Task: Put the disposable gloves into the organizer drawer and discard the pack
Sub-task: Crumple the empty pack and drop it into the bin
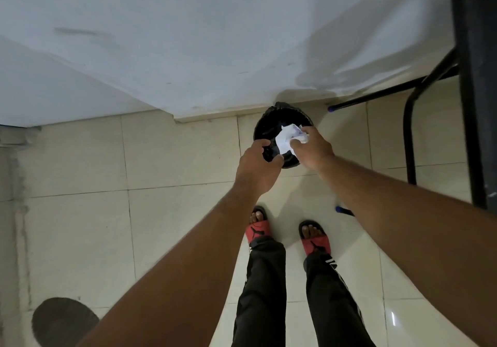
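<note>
A small round black bin [265, 128] lined with a black bag stands on the tiled floor against the white wall. My right hand [312, 146] holds a crumpled white pack [285, 138] over the bin's opening. My left hand [259, 167] pinches the near rim of the black bin liner. No organizer drawer or gloves are in view.
A black metal table frame [408, 131] with blue foot caps stands to the right of the bin. A white wall [188, 37] rises behind it. My feet in red slides [258, 229] stand on cream tiles just in front. A dark round patch [63, 321] lies at lower left.
</note>
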